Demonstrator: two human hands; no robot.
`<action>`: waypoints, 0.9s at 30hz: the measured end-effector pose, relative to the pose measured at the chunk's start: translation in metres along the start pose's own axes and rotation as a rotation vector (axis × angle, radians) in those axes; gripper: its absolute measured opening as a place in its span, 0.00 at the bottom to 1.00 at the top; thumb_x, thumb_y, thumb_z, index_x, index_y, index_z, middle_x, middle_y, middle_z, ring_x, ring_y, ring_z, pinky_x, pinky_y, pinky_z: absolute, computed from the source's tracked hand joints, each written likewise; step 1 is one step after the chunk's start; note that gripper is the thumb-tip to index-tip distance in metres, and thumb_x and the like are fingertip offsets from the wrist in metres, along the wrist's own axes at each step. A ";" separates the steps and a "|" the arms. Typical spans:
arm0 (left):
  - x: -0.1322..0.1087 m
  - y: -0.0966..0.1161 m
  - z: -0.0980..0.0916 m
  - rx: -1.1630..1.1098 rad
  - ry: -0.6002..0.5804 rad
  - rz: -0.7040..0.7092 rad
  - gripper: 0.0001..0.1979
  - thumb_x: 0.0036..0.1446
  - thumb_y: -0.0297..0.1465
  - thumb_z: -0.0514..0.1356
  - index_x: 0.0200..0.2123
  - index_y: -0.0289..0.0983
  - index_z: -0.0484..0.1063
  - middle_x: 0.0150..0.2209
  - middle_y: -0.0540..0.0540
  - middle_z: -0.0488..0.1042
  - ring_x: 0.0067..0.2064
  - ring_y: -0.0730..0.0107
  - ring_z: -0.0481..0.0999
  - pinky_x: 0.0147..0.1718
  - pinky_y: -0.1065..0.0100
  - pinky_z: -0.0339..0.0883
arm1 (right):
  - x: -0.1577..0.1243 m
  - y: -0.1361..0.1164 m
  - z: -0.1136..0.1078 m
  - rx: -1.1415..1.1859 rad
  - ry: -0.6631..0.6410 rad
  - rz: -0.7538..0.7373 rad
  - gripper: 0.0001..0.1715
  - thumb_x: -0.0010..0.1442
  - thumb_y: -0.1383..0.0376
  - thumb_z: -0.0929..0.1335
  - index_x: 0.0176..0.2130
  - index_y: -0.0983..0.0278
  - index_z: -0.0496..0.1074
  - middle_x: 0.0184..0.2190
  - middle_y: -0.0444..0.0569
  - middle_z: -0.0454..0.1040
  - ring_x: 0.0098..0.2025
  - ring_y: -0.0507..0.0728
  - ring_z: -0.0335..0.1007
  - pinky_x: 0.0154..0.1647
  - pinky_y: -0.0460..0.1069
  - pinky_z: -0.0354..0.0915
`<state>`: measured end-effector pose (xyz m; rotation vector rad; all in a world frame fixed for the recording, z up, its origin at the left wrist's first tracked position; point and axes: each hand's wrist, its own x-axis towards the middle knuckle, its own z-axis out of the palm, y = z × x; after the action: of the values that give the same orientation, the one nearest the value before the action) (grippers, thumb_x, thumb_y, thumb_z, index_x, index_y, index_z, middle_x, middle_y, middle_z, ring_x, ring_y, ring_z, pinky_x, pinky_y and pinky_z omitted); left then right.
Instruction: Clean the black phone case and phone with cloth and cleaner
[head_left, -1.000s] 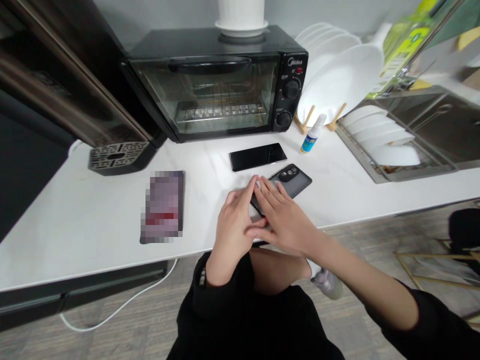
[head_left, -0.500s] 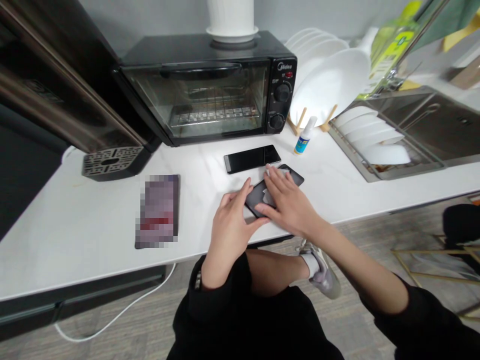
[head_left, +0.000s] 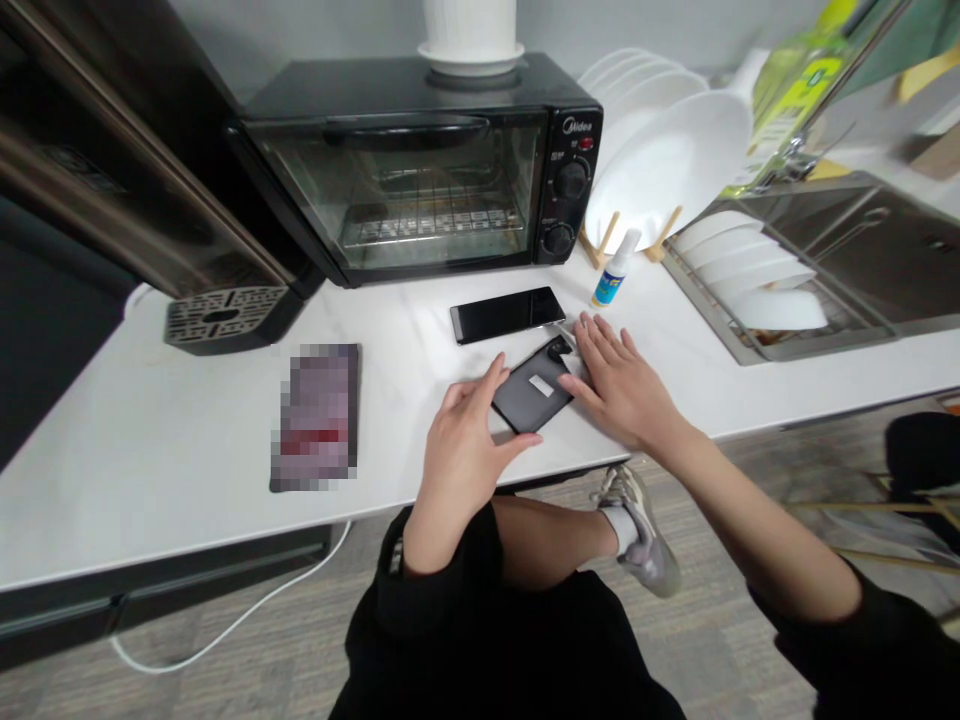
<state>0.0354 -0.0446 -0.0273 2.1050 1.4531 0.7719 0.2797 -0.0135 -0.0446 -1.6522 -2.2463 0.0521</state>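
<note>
A gray phone (head_left: 525, 402) lies on the bench (head_left: 187, 450) in front of the oven (head_left: 427, 195). The left hand (head_left: 466, 428), curved wide, holds its edges. The right hand (head_left: 621, 385), spread out almost flat, touches a white wipe (head_left: 572, 361). A black phone (head_left: 506, 315) lies closer to the oven.

Phone (head_left: 520, 402) on ctr (head_left: 195, 430), 2nd phone (head_left: 507, 316) behind, btl (head_left: 611, 282) R

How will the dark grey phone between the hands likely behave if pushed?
The dark grey phone looks like a thin slab, so it is probably stiff. Lying flat on the smooth-looking countertop, it would likely slide rather than tip. The left hand around its end might stop it sliding that way.
</note>
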 end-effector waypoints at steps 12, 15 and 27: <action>0.001 -0.004 -0.001 0.009 -0.006 0.016 0.47 0.56 0.30 0.73 0.74 0.45 0.54 0.62 0.44 0.77 0.60 0.55 0.72 0.61 0.53 0.71 | -0.025 -0.053 -0.006 0.089 -0.110 -0.291 0.51 0.73 0.40 0.57 0.76 0.73 0.48 0.77 0.63 0.47 0.79 0.64 0.40 0.78 0.67 0.46; 0.000 -0.001 -0.001 -0.003 -0.001 0.022 0.51 0.53 0.33 0.76 0.74 0.46 0.53 0.64 0.46 0.75 0.62 0.55 0.70 0.63 0.52 0.68 | -0.008 -0.018 -0.005 0.017 -0.049 -0.095 0.49 0.74 0.40 0.55 0.77 0.69 0.46 0.77 0.62 0.48 0.79 0.67 0.41 0.77 0.72 0.46; -0.001 -0.005 0.000 -0.003 0.008 0.038 0.51 0.54 0.32 0.75 0.74 0.48 0.52 0.63 0.46 0.76 0.62 0.55 0.71 0.62 0.53 0.69 | -0.012 -0.037 -0.004 0.071 -0.067 -0.155 0.45 0.74 0.42 0.54 0.77 0.65 0.48 0.77 0.58 0.49 0.79 0.66 0.43 0.77 0.71 0.47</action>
<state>0.0321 -0.0436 -0.0305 2.1346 1.4192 0.7976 0.2501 -0.0374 -0.0350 -1.4559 -2.3865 0.1492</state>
